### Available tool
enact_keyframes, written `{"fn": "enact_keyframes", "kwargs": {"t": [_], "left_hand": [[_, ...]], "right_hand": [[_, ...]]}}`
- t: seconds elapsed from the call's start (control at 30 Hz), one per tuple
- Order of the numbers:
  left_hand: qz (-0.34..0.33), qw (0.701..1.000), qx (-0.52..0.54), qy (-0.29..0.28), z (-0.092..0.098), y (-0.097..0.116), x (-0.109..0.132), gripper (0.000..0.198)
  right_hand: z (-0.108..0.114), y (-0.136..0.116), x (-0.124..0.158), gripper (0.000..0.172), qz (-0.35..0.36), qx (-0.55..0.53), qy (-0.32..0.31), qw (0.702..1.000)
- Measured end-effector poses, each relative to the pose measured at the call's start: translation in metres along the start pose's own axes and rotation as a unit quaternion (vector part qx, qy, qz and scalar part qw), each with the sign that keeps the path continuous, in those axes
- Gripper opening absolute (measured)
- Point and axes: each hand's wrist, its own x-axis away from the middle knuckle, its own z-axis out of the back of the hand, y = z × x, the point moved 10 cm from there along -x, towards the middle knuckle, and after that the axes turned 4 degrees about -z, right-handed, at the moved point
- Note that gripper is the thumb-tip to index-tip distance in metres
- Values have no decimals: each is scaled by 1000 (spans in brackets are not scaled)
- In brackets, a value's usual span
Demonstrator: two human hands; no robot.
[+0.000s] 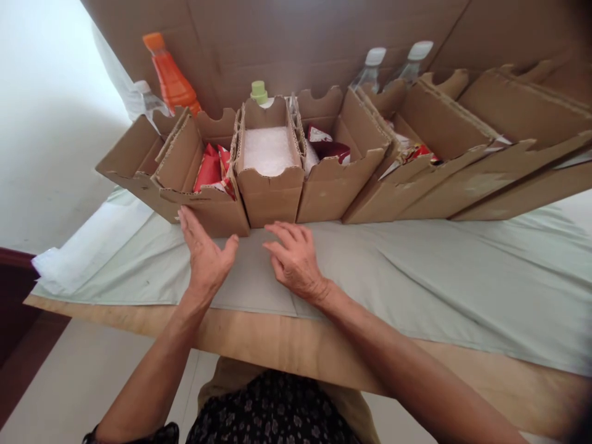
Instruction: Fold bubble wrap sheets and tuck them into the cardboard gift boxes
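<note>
My left hand [206,256] is open, thumb spread from the fingers, its fingertips at the front of a cardboard box [217,217] that holds red packets [209,169]. Whether the fingertips touch the box I cannot tell. My right hand [296,259] hovers over the cloth, its fingers apart and slightly bent, nothing in it. Just beyond it stands a narrow cardboard box [271,200] filled with a white, translucent-looking block or pack [272,150]. To its right, another cardboard box [342,191] contains a dark red packet [335,150].
Several more cardboard boxes [416,185] continue the row rightward. Behind it stand an orange bottle [173,77], a green-capped bottle [259,91] and clear bottles with white caps [370,71] against a cardboard panel [287,43]. A pale green cloth [416,271] covers the wooden table [259,339].
</note>
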Motion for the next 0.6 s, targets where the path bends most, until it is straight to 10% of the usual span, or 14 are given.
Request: {"fn": "enact_keyframes", "kwargs": {"t": [0.43,0.6], "left_hand": [[-15,1000,-6,13,-16,0,-20,113],[-27,999,-19,19,14,4,-12,102]], "right_hand": [[-39,4,13,20,-32,9,-121,992],[-39,7,14,20,-35,16,-118,992]]}}
